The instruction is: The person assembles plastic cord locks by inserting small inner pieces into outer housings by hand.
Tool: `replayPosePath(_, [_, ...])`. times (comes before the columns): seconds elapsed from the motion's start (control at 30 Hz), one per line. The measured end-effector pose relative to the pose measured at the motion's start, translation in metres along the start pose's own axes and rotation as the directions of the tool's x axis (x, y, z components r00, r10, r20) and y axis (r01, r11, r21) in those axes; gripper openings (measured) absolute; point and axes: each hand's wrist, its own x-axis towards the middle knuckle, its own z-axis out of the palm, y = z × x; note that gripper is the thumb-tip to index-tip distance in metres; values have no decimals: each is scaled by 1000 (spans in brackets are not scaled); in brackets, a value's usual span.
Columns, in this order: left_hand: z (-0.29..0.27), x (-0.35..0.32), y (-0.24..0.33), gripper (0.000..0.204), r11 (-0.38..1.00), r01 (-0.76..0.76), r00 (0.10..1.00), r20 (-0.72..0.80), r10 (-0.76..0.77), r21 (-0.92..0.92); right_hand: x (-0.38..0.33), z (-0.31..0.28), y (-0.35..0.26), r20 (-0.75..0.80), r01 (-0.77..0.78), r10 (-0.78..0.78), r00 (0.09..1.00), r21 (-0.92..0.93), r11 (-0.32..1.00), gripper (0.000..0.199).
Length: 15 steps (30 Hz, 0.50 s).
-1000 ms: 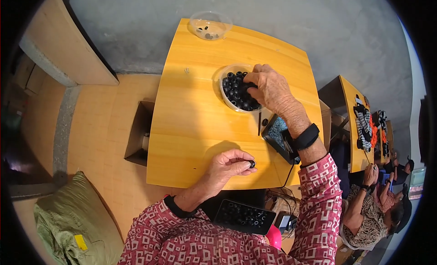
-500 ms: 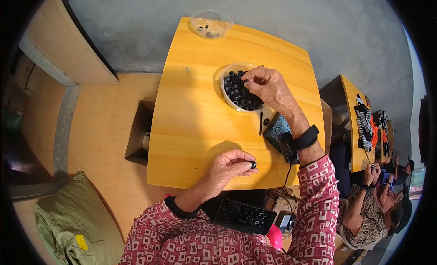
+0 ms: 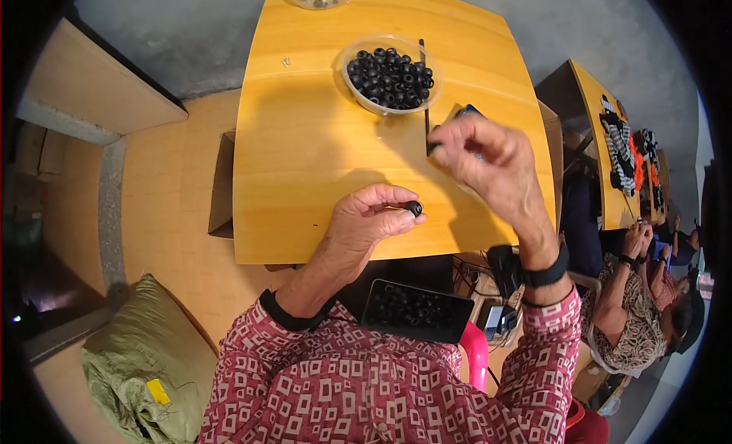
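My left hand [image 3: 370,219] is above the near part of the yellow table [image 3: 305,146]. Its thumb and fingers pinch a small black ring-shaped piece [image 3: 414,207] with a hole in it. Blurred by motion, my right hand [image 3: 492,154] hovers to the right of it, thumb and fingers pinched together. A dark spot shows at its fingertips, too smeared to make out. Beyond both hands stands a clear round bowl [image 3: 379,108] heaped with similar black pieces. A thin black rod [image 3: 423,53] lies along the bowl's right side, its near end by my right fingertips.
A second clear bowl [image 3: 339,1] with a few pieces sits at the far left edge. On my lap rests a black tray [image 3: 461,305] holding black pieces. A stuffed green sack [image 3: 156,352] is on the floor at left. At right, another person [image 3: 637,314] works beside another table.
My right hand has left the bowl and come back toward me, to the right of the rod. My left hand keeps its pinch on the black piece. The whole view has shifted.
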Motion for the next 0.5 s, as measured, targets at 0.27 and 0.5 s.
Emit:
replayPosePath(0.27, [27,-16,-6,22,987,-107,991,98,96,116,-74,9,10,-80,-15,38,996,272,962,14])
replayPosePath(0.5, [36,-15,-10,23,1000,20,993,119,-20,2,-95,-2,18,-136,-69,133,982,396,916,15])
